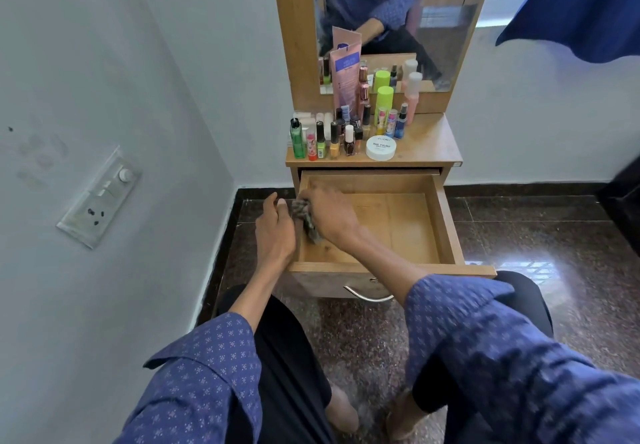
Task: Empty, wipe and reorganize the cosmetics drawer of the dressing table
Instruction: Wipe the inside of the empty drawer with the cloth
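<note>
Right hand [329, 217] is clamping a bunched cloth [304, 218] w/ curled fingers, wiping the drawer [446, 222] floor's left side. Left hand [275, 222] is resting relaxed on the left wall. Cloth looks soft, light, floppy; probably best held bunched, mid-wad.

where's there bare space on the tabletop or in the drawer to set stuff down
Free: the tabletop's right part, beside the white jar; the drawer floor, right of the right hand and cloth. Crowded: the tabletop's left, packed with bottles.
</note>
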The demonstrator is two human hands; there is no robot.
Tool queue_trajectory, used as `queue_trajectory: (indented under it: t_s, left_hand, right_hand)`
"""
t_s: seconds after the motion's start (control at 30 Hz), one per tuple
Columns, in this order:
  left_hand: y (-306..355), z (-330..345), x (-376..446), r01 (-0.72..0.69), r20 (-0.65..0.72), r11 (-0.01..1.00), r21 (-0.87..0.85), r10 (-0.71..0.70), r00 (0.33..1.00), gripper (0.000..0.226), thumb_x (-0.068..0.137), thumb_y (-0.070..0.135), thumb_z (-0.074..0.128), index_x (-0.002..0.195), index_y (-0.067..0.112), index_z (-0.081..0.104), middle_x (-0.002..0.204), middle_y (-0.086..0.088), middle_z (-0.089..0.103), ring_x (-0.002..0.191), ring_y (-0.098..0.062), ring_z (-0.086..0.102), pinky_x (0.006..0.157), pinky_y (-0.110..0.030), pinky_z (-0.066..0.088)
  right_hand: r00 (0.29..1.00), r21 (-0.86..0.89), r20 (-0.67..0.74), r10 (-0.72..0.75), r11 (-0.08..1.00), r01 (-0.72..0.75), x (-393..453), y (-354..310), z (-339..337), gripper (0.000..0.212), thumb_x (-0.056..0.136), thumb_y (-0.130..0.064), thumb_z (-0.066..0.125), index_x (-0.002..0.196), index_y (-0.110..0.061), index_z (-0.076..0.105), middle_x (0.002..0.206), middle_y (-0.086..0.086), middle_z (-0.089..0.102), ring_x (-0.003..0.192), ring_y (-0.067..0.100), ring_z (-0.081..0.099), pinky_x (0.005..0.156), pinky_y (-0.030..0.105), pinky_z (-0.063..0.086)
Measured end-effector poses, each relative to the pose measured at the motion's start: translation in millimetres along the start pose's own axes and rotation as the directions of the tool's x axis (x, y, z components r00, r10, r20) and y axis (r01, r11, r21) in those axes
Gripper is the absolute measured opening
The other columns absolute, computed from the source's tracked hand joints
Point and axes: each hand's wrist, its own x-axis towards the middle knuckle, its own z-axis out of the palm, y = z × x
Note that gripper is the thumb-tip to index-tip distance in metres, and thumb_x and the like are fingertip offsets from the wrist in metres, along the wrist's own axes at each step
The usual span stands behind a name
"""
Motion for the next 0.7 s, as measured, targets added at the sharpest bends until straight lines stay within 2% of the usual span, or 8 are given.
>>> queue_trajectory:
  t_s: [0.13, 0.27, 0.33, 0.4, 0.5, 0.57, 0.63, 0.7]
  left_hand:
    - [-3.6, 0.8, 1.9, 0.0, -0.024, 1.0, -0.01, 0.0, 1.0, 0.051, 0.113, 0.042, 0.03, 0.156, 0.017, 0.044, 0.153, -0.013, 0.054, 0.14, -0.031, 0.05, 0.117, -0.046, 0.039]
    - [-2.5, 0.1, 1.1, 0.006, -0.018, 1.0, -0.007, -0.006, 1.0, 0.052, 0.113, 0.042, 0.03, 0.156, 0.017, 0.043, 0.152, -0.014, 0.054, 0.14, -0.032, 0.05, 0.117, -0.047, 0.039]
    - [-1.7, 0.6, 0.1, -0.015, -0.005, 1.0, -0.006, 0.015, 1.0, 0.052, 0.113, 0.042, 0.03, 0.156, 0.016, 0.043, 0.151, -0.014, 0.055, 0.14, -0.031, 0.051, 0.117, -0.048, 0.039]
    - [-1.3, 0.9, 0.1, -0.027, -0.002, 1.0, 0.0, 0.027, 1.0, 0.052, 0.113, 0.041, 0.03, 0.155, 0.014, 0.044, 0.148, -0.014, 0.057, 0.137, -0.031, 0.052, 0.115, -0.046, 0.04]
    - [-2.7, 1.0, 1.2, -0.044, 0.018, 0.999, 0.01, 0.044, 0.999, 0.052, 0.112, 0.042, 0.029, 0.148, 0.01, 0.051, 0.136, -0.014, 0.064, 0.128, -0.031, 0.059, 0.108, -0.045, 0.044]
    - [-2.0, 0.9, 0.3, -0.066, 0.046, 0.997, 0.029, 0.065, 0.997, 0.057, 0.11, 0.049, 0.026, 0.142, 0.011, 0.054, 0.132, -0.011, 0.066, 0.125, -0.029, 0.061, 0.108, -0.046, 0.046]
    - [-0.9, 1.6, -2.1, -0.102, 0.05, 0.992, 0.067, 0.099, 0.994, 0.06, 0.108, 0.054, 0.023, 0.137, 0.014, 0.058, 0.13, -0.009, 0.068, 0.122, -0.028, 0.063, 0.107, -0.051, 0.048]
    - [0.5, 2.8, -5.1, -0.125, 0.026, 0.985, 0.115, 0.123, 0.992, 0.053, 0.11, 0.047, 0.026, 0.143, 0.017, 0.056, 0.138, -0.008, 0.065, 0.128, -0.026, 0.06, 0.11, -0.049, 0.047]
  right_hand:
    - [0.999, -0.064, -0.038, -0.001, 0.998, -0.002, 25.1, 4.5, 7.8, 0.041, 0.098, 0.002, 0.056, 0.132, -0.014, 0.069, 0.142, 0.011, 0.055, 0.13, 0.035, 0.05, 0.093, 0.047, 0.055]
    - [0.995, -0.043, 0.051, -0.09, 0.995, 0.092, 22.8, 9.4, 7.1, 0.034, 0.1, -0.009, 0.06, 0.131, -0.017, 0.072, 0.137, 0.007, 0.063, 0.127, 0.029, 0.055, 0.103, 0.043, 0.051]
    - [0.978, -0.037, 0.116, -0.172, 0.983, 0.177, 6.4, 11.7, 7.0, 0.031, 0.097, -0.011, 0.062, 0.124, -0.018, 0.075, 0.133, 0.005, 0.064, 0.119, 0.027, 0.06, 0.098, 0.043, 0.054]
    - [0.942, -0.002, 0.216, -0.258, 0.964, 0.265, -15.6, 10.7, 7.2, 0.022, 0.092, -0.011, 0.064, 0.109, -0.012, 0.078, 0.125, 0.005, 0.065, 0.106, 0.027, 0.065, 0.092, 0.045, 0.055]
    - [0.885, 0.02, 0.326, -0.332, 0.939, 0.344, -36.3, 7.2, 1.7, 0.009, 0.092, -0.022, 0.072, 0.094, -0.014, 0.076, 0.113, 0.002, 0.064, 0.093, 0.026, 0.067, 0.083, 0.045, 0.055]
    - [0.919, 0.007, 0.281, -0.276, 0.958, 0.286, -32.2, 5.6, 1.6, 0.005, 0.089, -0.015, 0.072, 0.093, -0.013, 0.074, 0.107, 0.003, 0.067, 0.09, 0.026, 0.067, 0.079, 0.042, 0.056]
    - [0.969, -0.032, 0.17, -0.178, 0.982, 0.186, -18.4, 3.7, 9.0, 0.013, 0.086, -0.006, 0.068, 0.096, -0.012, 0.073, 0.102, 0.005, 0.069, 0.088, 0.025, 0.068, 0.074, 0.039, 0.058]
    - [0.995, -0.033, 0.029, -0.094, 0.995, 0.095, 2.4, 3.1, 20.8, 0.015, 0.089, -0.005, 0.066, 0.096, -0.015, 0.074, 0.099, 0.004, 0.071, 0.087, 0.024, 0.07, 0.069, 0.037, 0.059]
